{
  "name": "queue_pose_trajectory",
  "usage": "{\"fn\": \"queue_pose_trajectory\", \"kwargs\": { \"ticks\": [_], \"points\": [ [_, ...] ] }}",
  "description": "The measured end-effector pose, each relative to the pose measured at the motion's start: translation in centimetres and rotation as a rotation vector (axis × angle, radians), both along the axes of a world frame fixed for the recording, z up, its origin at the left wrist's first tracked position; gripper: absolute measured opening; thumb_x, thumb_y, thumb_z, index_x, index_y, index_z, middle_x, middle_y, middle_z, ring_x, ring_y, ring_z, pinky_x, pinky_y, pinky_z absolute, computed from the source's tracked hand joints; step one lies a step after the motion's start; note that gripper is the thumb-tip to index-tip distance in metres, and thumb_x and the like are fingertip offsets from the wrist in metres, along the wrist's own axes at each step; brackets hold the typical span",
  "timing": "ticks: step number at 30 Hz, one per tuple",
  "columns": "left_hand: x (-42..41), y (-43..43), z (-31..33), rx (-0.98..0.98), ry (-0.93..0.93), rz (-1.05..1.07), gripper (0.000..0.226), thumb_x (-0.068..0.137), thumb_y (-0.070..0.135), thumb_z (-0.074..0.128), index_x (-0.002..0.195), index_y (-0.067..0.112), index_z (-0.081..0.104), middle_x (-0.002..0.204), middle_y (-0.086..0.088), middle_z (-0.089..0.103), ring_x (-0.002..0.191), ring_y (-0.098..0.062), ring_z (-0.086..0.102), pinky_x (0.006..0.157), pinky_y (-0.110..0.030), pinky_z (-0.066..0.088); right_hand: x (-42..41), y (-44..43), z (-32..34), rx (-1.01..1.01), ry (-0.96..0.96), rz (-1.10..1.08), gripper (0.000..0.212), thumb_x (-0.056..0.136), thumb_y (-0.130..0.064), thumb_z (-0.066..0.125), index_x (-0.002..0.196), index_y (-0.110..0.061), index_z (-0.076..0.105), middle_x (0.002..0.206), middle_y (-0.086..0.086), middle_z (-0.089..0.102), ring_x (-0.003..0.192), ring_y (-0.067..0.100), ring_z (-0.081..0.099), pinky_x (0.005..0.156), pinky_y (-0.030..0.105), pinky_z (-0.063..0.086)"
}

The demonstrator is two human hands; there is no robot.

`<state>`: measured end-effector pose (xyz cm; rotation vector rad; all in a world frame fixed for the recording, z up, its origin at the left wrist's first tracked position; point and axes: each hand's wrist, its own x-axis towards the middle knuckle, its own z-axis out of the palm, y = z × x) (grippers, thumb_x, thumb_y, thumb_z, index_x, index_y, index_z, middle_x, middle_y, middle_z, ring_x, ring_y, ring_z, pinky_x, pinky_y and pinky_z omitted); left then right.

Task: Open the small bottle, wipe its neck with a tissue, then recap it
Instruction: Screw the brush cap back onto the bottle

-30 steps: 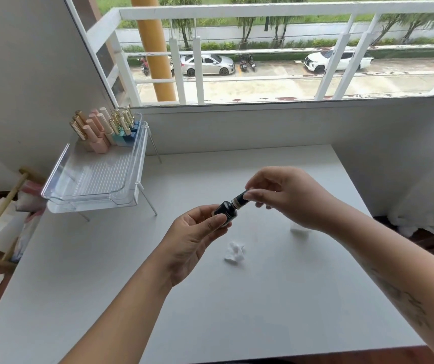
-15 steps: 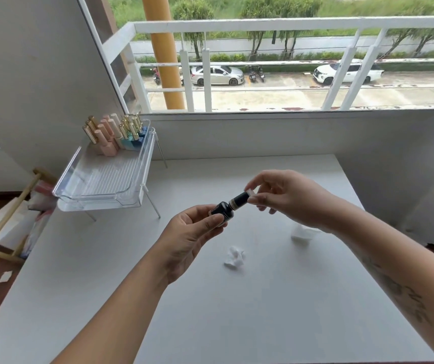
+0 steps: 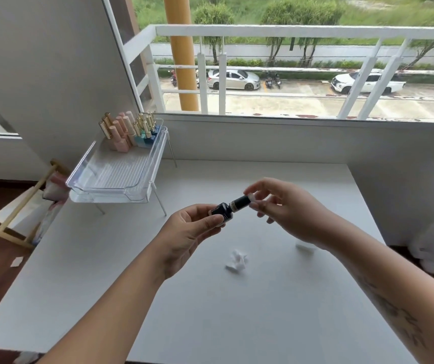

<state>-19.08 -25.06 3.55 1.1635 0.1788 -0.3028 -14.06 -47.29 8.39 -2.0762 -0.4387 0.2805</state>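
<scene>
A small black bottle [image 3: 222, 210] lies tilted in the fingers of my left hand [image 3: 187, 233], above the middle of the white table [image 3: 210, 311]. Its dark cap [image 3: 241, 201], with a gold band at the base, sits on the bottle and points up and right. My right hand [image 3: 287, 211] pinches the pale tip of the cap between thumb and forefinger, the other fingers spread. A crumpled white tissue [image 3: 235, 261] lies on the table below the bottle. A second white wad [image 3: 304, 246] shows partly under my right wrist.
A clear plastic tray [image 3: 110, 189] on thin wire legs stands at the table's back left, with several pink, gold and blue polish bottles [image 3: 129, 131] at its far end. A wall and window run behind the table. A wooden stand [image 3: 24, 206] sits on the floor, left.
My right hand has slid back along the cap from covering most of it to holding only its tip. The bottle stays in my left hand. The view has tilted up slightly.
</scene>
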Motion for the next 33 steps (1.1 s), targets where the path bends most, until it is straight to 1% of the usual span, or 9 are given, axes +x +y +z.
{"fn": "queue_pose_trajectory", "kwargs": {
  "ticks": [6, 9, 12, 15, 20, 23, 26, 31, 33],
  "points": [
    [0.1, 0.0, -0.1, 0.039, -0.004, -0.001, 0.041, 0.074, 0.009, 0.078, 0.113, 0.0, 0.069, 0.103, -0.012, 0.079, 0.095, -0.017, 0.074, 0.086, -0.024, 0.057, 0.2, 0.3, -0.4, -0.125, -0.014, -0.062, 0.03, 0.091, -0.052, 0.054, 0.088, -0.025, 0.067, 0.077, -0.008, 0.072, 0.066, 0.011, 0.067, 0.059, 0.026, 0.051],
    [0.2, 0.3, -0.1, 0.071, 0.003, 0.01, 0.046, 0.073, 0.01, 0.078, 0.116, -0.004, 0.067, 0.107, -0.015, 0.078, 0.098, -0.02, 0.072, 0.09, -0.027, 0.057, 0.6, -0.2, 0.0, -0.063, -0.003, 0.001, 0.021, 0.085, -0.039, 0.07, 0.106, -0.04, 0.065, 0.092, -0.017, 0.07, 0.069, 0.004, 0.065, 0.067, 0.026, 0.053],
    [0.2, 0.5, -0.2, 0.075, 0.004, 0.011, 0.047, 0.073, 0.011, 0.078, 0.116, -0.004, 0.067, 0.108, -0.015, 0.078, 0.101, -0.02, 0.072, 0.091, -0.027, 0.057, 0.7, -0.1, 0.0, -0.081, -0.022, 0.056, 0.017, 0.088, -0.027, 0.069, 0.096, -0.042, 0.068, 0.086, -0.029, 0.066, 0.066, 0.002, 0.062, 0.058, 0.013, 0.046],
    [0.3, 0.6, -0.1, 0.087, 0.002, 0.005, 0.046, 0.074, 0.01, 0.078, 0.116, -0.003, 0.066, 0.11, -0.017, 0.077, 0.103, -0.021, 0.072, 0.088, -0.026, 0.056, 0.9, 0.4, -0.2, -0.065, 0.006, 0.013, 0.009, 0.092, -0.025, 0.064, 0.091, -0.031, 0.071, 0.08, -0.012, 0.07, 0.068, 0.011, 0.064, 0.061, 0.019, 0.052],
    [0.2, 0.4, 0.1, 0.139, -0.008, 0.019, 0.043, 0.077, 0.009, 0.078, 0.116, -0.004, 0.066, 0.117, -0.025, 0.072, 0.096, -0.021, 0.072, 0.085, -0.025, 0.056, 0.9, 1.0, -0.3, -0.085, 0.114, -0.032, 0.034, 0.096, -0.045, 0.051, 0.077, -0.022, 0.068, 0.073, -0.007, 0.071, 0.06, 0.012, 0.064, 0.058, 0.027, 0.052],
    [0.3, 0.3, 0.3, 0.102, 0.009, 0.033, 0.049, 0.074, 0.014, 0.079, 0.117, -0.006, 0.066, 0.117, -0.025, 0.073, 0.092, -0.022, 0.071, 0.081, -0.025, 0.056, 1.0, 0.7, -0.7, -0.008, 0.12, 0.02, 0.015, 0.089, -0.031, 0.069, 0.103, -0.028, 0.069, 0.092, -0.007, 0.07, 0.074, 0.02, 0.071, 0.069, 0.032, 0.058],
    [0.3, 0.0, 0.3, 0.056, 0.02, 0.033, 0.048, 0.075, 0.019, 0.078, 0.116, -0.004, 0.067, 0.111, -0.019, 0.076, 0.091, -0.023, 0.071, 0.081, -0.026, 0.057, 1.0, 0.6, -0.8, 0.056, 0.108, 0.059, 0.019, 0.089, -0.015, 0.068, 0.101, -0.03, 0.069, 0.088, -0.007, 0.068, 0.08, 0.023, 0.072, 0.074, 0.035, 0.059],
    [0.0, -0.3, 0.5, -0.036, 0.036, 0.048, 0.045, 0.083, 0.03, 0.069, 0.116, 0.0, 0.07, 0.109, -0.017, 0.077, 0.095, -0.022, 0.072, 0.086, -0.027, 0.058, 1.3, 0.4, -0.7, 0.032, 0.104, 0.043, 0.005, 0.089, -0.025, 0.068, 0.092, -0.025, 0.072, 0.079, -0.006, 0.07, 0.074, 0.015, 0.071, 0.068, 0.027, 0.058],
    [-0.1, -0.4, 0.5, -0.047, 0.04, 0.05, 0.043, 0.083, 0.027, 0.07, 0.118, 0.001, 0.069, 0.109, -0.019, 0.077, 0.095, -0.022, 0.072, 0.087, -0.028, 0.057, 1.2, 0.4, -0.5, -0.053, 0.115, 0.04, 0.025, 0.091, -0.043, 0.061, 0.083, -0.022, 0.072, 0.071, -0.007, 0.071, 0.066, 0.01, 0.067, 0.062, 0.026, 0.055]
  ]
}}
